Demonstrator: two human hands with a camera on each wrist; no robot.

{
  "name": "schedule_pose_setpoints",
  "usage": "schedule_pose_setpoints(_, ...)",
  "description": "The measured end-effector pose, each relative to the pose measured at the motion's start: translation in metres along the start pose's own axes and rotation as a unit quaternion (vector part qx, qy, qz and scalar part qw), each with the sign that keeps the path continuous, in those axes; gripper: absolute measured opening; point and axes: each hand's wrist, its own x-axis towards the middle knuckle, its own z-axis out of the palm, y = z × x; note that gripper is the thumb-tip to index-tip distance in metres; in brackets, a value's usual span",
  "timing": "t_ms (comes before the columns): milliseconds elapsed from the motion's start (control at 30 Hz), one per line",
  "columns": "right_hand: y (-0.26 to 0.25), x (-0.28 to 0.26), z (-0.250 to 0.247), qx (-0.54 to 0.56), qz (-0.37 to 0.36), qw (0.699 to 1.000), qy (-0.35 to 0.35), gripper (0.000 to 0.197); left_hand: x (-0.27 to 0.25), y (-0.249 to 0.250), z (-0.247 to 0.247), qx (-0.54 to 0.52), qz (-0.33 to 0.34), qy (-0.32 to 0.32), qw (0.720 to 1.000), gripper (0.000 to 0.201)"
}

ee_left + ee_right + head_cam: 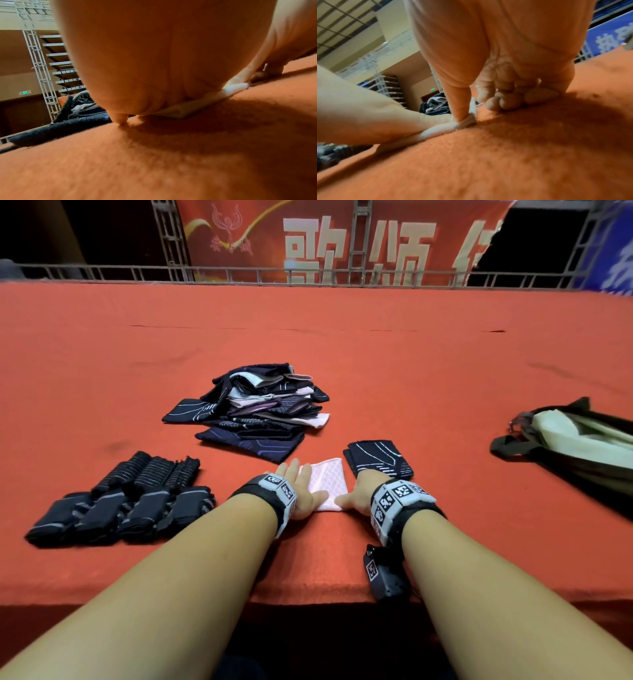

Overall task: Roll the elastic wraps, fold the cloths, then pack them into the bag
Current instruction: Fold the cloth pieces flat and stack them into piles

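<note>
Both hands rest on a pink cloth lying flat on the red tabletop near its front edge. Left hand lies flat on the cloth's left part, fingers straight and spread, pressing down; in the left wrist view the palm sits on the cloth's folded edge. Right hand is at the cloth's right edge: in the right wrist view its thumb presses the cloth's near corner onto the tabletop, while the other fingers are curled under with fingertips on the red surface just beside the cloth, holding nothing. The two thumbs nearly meet at the cloth's near edge. A folded dark cloth with white lines lies just right of the pink one, close to the right hand's far side. Behind the hands sits a messy pile of unfolded cloths, dark and pink mixed. At left is a group of rolled elastic wraps, dark, packed side by side in two rows. The bag lies open at the far right, well apart from the cloths, black straps, pale lining showing. A red banner with white characters hangs behind a metal railing.
</note>
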Motion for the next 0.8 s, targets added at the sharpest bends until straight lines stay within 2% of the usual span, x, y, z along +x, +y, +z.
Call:
schedule_pose_setpoints(100, -0.008, 0.000, 0.001, 0.020, -0.076, 0.993, 0.085, 0.029, 0.000, 0.000, -0.001, -0.014, 0.003, -0.009, 1.000, 0.083)
schedule_pose_setpoints(167, -0.019, 0.003, 0.004, 0.008, -0.153, 0.981, 0.122, 0.037, 0.001, -0.001, 0.000, -0.018, 0.008, -0.008, 1.000, 0.082)
schedule_pose_setpoints(233, -0.032, 0.005, 0.010, -0.032, -0.212, 0.972, 0.099, 0.048, 0.004, -0.003, 0.002, -0.024, 0.009, -0.005, 1.000, 0.078)
schedule_pose_setpoints(300, -0.039, 0.011, 0.022, -0.068, -0.206, 0.975, 0.053, 0.058, 0.006, -0.004, 0.002, -0.032, 0.012, -0.008, 0.999, 0.072)
schedule_pose_setpoints(400, -0.033, 0.022, 0.037, -0.107, -0.161, 0.981, -0.032, 0.097, 0.007, -0.005, -0.001, -0.019, 0.010, -0.025, 0.999, 0.076)
schedule_pose_setpoints(533, -0.029, 0.029, 0.034, -0.108, -0.153, 0.977, -0.100, 0.130, 0.008, -0.002, -0.006, 0.014, 0.003, -0.046, 0.999, 0.082)
schedule_pose_setpoints(800, -0.025, 0.035, 0.044, -0.124, -0.157, 0.976, -0.084, 0.134, 0.002, 0.001, -0.015, 0.007, -0.002, -0.075, 0.997, 0.084)
